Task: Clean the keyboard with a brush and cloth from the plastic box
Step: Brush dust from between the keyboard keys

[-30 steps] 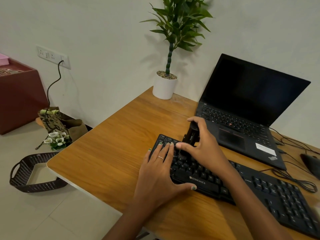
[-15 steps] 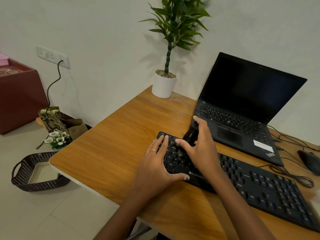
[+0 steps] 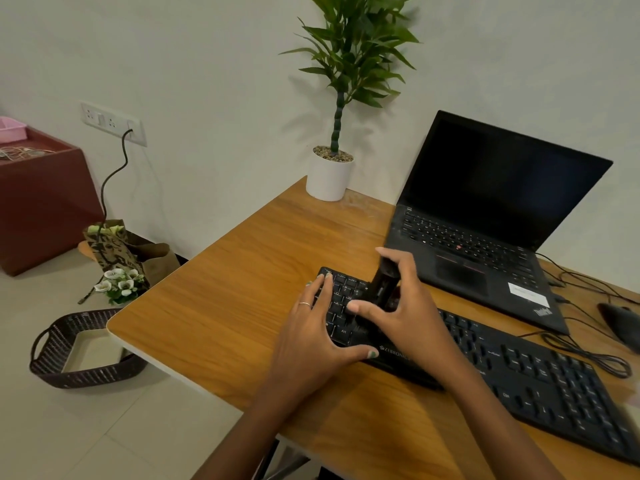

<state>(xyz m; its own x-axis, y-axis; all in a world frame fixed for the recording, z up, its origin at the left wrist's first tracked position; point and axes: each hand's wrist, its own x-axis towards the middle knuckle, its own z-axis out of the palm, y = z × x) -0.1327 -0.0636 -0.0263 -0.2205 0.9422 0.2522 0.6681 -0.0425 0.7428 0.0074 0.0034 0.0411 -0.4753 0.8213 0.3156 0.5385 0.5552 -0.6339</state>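
A black keyboard lies slanted across the wooden desk. My left hand lies flat on its left end, fingers spread over the keys and thumb along the front edge. My right hand grips a black brush by thumb and fingers. The brush stands upright with its lower end down on the keys near the keyboard's upper left. No cloth or plastic box is in view.
An open black laptop stands behind the keyboard. A white potted plant sits at the desk's back corner. A mouse and cables lie at the right. On the floor to the left sit a dark basket and paper bags.
My right hand has drawn the brush a little along the upper-left keys. My left hand stays pressed on the keyboard's left end. The view has drifted slightly.
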